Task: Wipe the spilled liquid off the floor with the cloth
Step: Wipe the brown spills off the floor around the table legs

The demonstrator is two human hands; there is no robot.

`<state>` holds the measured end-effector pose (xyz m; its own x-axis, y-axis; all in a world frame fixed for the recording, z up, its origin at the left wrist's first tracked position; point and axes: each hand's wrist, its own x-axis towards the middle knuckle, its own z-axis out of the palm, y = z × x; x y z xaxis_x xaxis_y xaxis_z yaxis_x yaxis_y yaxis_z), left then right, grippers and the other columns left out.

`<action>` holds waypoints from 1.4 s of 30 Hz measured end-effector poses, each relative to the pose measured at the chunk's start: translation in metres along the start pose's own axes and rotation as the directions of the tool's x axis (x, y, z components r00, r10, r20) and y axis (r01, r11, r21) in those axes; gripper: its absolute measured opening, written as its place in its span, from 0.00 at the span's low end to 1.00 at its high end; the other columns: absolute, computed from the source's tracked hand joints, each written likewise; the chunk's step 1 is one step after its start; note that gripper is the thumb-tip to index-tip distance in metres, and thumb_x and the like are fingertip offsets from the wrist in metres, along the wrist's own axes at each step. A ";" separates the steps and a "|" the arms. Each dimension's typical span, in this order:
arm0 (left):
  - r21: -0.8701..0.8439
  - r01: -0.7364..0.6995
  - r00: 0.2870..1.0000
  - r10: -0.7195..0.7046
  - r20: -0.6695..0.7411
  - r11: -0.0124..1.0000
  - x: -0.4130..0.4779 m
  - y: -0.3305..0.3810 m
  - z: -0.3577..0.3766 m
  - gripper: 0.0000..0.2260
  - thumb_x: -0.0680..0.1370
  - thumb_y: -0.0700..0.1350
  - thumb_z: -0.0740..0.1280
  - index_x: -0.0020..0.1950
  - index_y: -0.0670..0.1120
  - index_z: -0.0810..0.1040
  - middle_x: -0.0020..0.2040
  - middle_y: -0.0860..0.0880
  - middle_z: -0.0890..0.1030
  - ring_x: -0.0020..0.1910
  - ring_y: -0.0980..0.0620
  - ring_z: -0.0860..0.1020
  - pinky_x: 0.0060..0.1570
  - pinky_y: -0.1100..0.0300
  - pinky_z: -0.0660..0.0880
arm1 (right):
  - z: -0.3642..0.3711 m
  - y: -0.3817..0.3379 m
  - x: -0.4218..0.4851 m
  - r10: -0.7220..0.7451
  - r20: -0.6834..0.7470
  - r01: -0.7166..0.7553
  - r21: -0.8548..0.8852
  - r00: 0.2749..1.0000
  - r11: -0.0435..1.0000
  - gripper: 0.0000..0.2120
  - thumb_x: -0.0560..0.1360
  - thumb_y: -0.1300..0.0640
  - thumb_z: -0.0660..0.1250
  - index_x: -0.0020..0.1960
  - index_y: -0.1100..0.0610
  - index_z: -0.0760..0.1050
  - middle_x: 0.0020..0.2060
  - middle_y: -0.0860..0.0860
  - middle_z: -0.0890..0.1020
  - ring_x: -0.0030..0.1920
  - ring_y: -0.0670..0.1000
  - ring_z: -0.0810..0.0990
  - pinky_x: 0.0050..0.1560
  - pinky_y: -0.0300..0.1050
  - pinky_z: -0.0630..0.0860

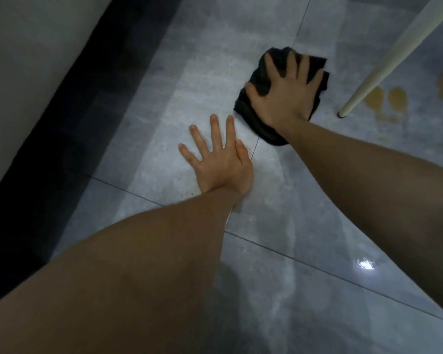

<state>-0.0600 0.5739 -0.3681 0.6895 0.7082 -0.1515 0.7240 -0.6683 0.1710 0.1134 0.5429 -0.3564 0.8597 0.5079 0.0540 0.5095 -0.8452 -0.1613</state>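
Under the right hand [284, 92], the cloth [260, 75] lies half hidden.

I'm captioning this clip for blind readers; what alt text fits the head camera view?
A person's right hand presses a black cloth onto a grey tiled floor, while the left hand rests flat nearby, fingers spread. Brownish spilled liquid lies unwiped to the right, by a white furniture leg.

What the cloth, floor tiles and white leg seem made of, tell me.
Black cloth: soft textile, maybe terry, matte, bunched in folds. Floor tiles: grey, likely glazed ceramic or stone-look; grout lines, mirror-like glare. White leg: smooth, tapered; painted metal or wood, cannot tell.
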 end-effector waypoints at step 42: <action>0.048 -0.379 0.924 0.375 0.076 0.924 -0.034 0.004 -0.003 0.30 0.84 0.61 0.46 0.84 0.53 0.47 0.85 0.51 0.46 0.83 0.43 0.42 0.77 0.35 0.39 | -0.027 0.133 -0.211 -0.143 -0.087 0.148 0.049 0.986 0.988 0.34 0.76 0.30 0.58 0.79 0.41 0.65 0.79 0.54 0.66 0.80 0.59 0.61 0.78 0.67 0.54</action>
<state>-0.0801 0.5478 -0.3589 0.9099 0.3868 -0.1496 0.4090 -0.8969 0.1684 0.0009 0.3185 -0.3624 0.7778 0.6073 0.1618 0.6285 -0.7518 -0.1995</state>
